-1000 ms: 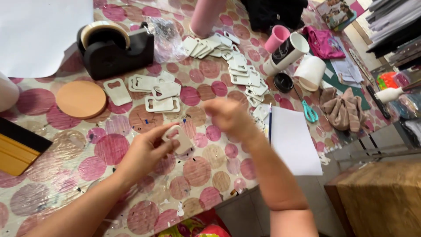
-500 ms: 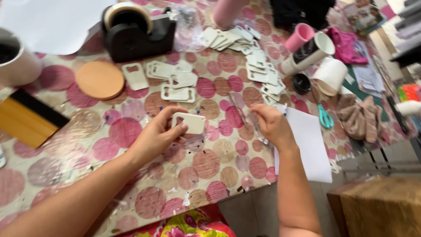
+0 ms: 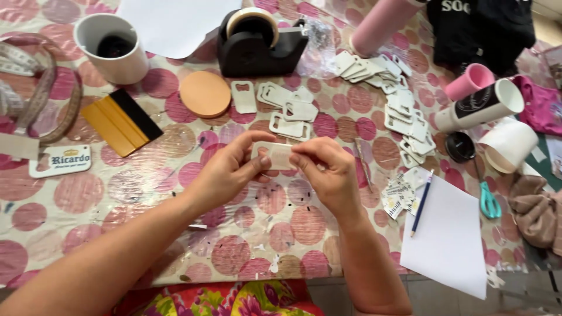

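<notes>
Your left hand (image 3: 225,172) and right hand (image 3: 331,172) pinch the white tag (image 3: 276,155) by its ends, fingers pressed on it; its long axis runs left-right above the desk (image 3: 88,193).

A white rectangular name label (image 3: 60,160) is seen at the bench's left; small printed stickers (image 3: 400,193) are piled right of centre.

Both forearms come up from the lower edge of the view and converge near the middle. The left arm runs in from the lower left, long and bare, wrist nearly straight. The left hand (image 3: 225,169) lies palm down, thumb and forefinger stretched forward and pinched together. The right arm rises from the bottom centre, more upright. The right hand (image 3: 328,169) faces the left one, fingers curled, thumb and fingertips pinched. The fingertips of the two hands nearly meet.
</notes>
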